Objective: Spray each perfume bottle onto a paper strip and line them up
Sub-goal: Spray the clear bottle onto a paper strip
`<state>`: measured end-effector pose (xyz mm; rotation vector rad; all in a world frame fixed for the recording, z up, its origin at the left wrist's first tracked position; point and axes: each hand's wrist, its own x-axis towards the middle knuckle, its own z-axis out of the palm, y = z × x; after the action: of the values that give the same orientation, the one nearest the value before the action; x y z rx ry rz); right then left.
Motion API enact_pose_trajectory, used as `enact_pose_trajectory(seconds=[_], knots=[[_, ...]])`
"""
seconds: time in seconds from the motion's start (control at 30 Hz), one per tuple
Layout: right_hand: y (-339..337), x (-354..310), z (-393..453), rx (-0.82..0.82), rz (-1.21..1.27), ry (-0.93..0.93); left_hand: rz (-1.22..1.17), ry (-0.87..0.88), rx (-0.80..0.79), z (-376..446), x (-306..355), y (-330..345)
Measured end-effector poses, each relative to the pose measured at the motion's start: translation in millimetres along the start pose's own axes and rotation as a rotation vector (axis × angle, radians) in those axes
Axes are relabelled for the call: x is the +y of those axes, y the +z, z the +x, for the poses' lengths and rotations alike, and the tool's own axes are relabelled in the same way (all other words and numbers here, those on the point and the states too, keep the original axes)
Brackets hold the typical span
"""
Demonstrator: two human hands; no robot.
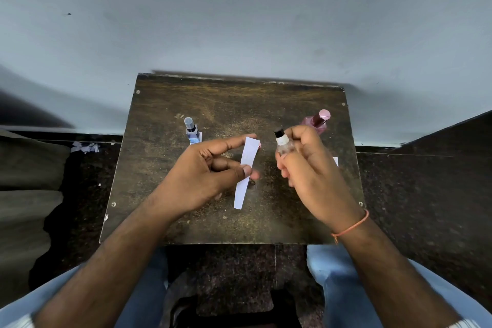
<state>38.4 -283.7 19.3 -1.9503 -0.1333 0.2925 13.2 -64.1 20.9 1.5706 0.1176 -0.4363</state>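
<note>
My left hand (210, 173) pinches a white paper strip (246, 168) between thumb and fingers and holds it upright over the middle of the small dark wooden table (213, 104). My right hand (308, 168) grips a small clear spray bottle (282, 142) with a black nozzle that points left at the strip. A blue perfume bottle (191, 130) with a clear cap stands at the back left on another strip. At the back right, a pink bottle (318, 120) with a pink cap stands behind my right hand. A further white strip (336, 161) shows partly past my right hand.
The table stands against a pale wall (239, 21). Paper scraps (85, 147) lie on the dark floor at the left. My knees in blue jeans (327, 274) sit below the table's near edge. An orange thread (351, 226) circles my right wrist.
</note>
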Motion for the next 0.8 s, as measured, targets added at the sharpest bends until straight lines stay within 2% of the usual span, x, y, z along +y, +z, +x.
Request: enact_pose_trajectory(seconds=[0.2, 0.47, 0.8], knots=[[2, 6, 0, -0.075, -0.117, -0.076, -0.01, 0.001, 0.048, -3, -2, -8], [0, 7, 4, -0.012, -0.178, -0.229, -0.032, 0.004, 0.054, -7, -5, -12], [1, 10, 7, -0.072, -0.069, -0.127, -0.04, 0.004, 0.07, -9, -6, -15]])
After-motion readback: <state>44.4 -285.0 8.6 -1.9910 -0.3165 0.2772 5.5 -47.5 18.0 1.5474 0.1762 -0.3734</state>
